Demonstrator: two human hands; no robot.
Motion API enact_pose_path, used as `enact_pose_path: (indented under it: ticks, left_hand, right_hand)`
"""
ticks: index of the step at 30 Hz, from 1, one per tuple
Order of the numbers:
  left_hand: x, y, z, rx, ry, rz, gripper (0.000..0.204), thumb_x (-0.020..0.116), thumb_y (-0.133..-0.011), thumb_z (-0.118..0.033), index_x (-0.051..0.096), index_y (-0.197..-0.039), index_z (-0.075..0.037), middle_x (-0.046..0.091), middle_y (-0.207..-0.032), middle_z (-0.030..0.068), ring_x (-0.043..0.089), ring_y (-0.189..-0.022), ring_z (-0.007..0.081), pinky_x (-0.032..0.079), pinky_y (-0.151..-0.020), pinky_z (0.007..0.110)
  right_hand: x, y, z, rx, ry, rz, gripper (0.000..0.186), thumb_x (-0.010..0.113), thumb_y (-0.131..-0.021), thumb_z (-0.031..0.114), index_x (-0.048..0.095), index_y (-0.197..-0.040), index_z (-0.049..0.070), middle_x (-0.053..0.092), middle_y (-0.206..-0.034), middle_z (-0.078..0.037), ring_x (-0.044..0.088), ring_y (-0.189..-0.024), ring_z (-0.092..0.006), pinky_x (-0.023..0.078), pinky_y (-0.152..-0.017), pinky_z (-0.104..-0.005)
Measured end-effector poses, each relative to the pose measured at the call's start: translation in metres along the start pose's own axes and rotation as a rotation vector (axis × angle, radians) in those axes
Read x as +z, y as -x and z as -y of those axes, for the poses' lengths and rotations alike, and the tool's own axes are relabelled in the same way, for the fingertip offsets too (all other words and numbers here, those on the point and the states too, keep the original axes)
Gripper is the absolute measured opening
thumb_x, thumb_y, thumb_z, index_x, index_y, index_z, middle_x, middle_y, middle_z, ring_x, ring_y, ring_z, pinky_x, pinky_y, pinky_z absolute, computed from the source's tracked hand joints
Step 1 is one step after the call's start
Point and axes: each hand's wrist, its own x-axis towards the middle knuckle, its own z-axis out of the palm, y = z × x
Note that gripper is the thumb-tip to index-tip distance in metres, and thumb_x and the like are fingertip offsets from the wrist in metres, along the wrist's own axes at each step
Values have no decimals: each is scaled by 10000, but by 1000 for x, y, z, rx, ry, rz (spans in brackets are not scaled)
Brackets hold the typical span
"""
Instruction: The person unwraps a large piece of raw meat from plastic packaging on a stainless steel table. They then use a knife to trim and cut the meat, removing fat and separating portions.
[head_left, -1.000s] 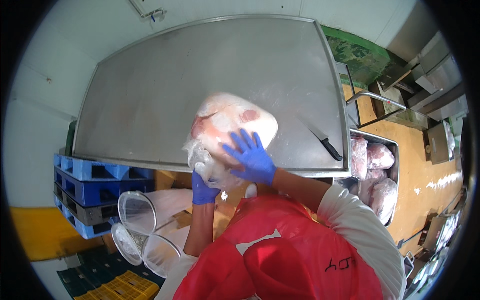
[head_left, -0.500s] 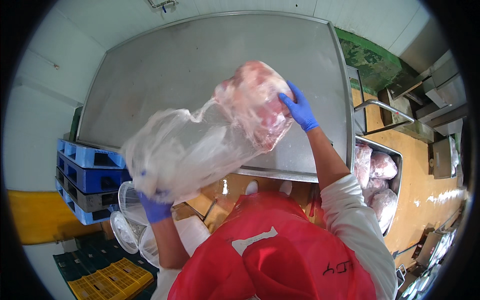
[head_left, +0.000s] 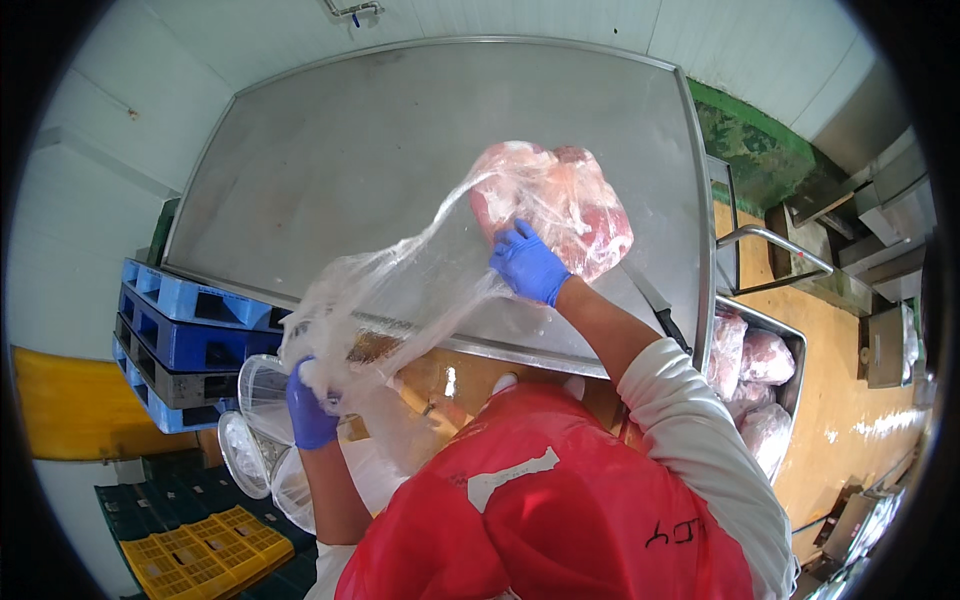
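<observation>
A large piece of pink raw meat (head_left: 600,235) lies on the steel table, partly wrapped in a clear plastic bag (head_left: 400,265). The stretched film runs from the meat down to the left, past the table's near edge. Its loose end is bunched in my left hand (head_left: 312,410), whose fingers are closed on it. My right hand (head_left: 532,265) is at the meat's near left side, fingers bent onto the film there; the fingertips are pressed close to the meat. To the right of the meat, a knife (head_left: 668,322) with a black handle lies near the table edge.
The steel table (head_left: 330,150) has a raised rim. A metal tub (head_left: 798,350) with several bagged meat pieces (head_left: 766,358) stands at the right, below a metal handrail (head_left: 775,235). Stacked blue pallets (head_left: 200,300), clear round bins (head_left: 245,455) and a yellow crate (head_left: 205,555) are at the left.
My right hand has moved from the meat's right side to its near left side. The meat is turned and farther right. The film is stretched tighter toward my left hand, and the knife now shows.
</observation>
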Motion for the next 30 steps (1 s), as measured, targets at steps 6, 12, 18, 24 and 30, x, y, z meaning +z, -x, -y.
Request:
enact_pose_path:
  ticks: [6,12,18,24,30]
  left_hand:
    - [86,-46,-5,-506,592,-254,432,687,-903,-143,604,-1280,51,675,-1249,185,640,-1167,295,497,-1011,414]
    - [224,-128,-30,-107,139,-274,724,759,-859,-284,484,-1444,42,584,-1378,278,583,-1260,420,463,-1076,489]
    - [221,-211,-171,214,-182,385,869,780,-827,-423,449,-1530,-33,517,-1475,272,523,-1335,447,401,-1146,515]
    - [332,-226,-273,939,129,125,432,726,-889,-336,679,-1261,-123,640,-1350,167,542,-1314,390,385,-1137,499]
    - [360,-305,-283,143,436,113,271,633,-966,-274,715,-998,-17,713,-849,223,688,-790,422,538,-747,504]
  right_hand:
    - [-58,67,6,203,-280,-138,150,659,-806,208,649,-900,91,660,-759,-132,653,-752,-362,498,-761,-482]
    - [-78,161,50,377,-334,-262,169,695,-739,112,636,-896,89,645,-742,-117,640,-713,-337,501,-714,-449]
    - [-86,217,73,568,-240,-269,177,728,-731,88,645,-887,96,636,-772,-98,632,-739,-308,488,-712,-425]
    - [-98,195,82,567,-310,-251,161,713,-770,128,665,-923,114,624,-792,-92,621,-775,-313,485,-757,-439]
    - [-71,226,105,642,-379,-348,154,709,-749,110,672,-898,97,634,-792,-98,615,-756,-326,485,-728,-428]
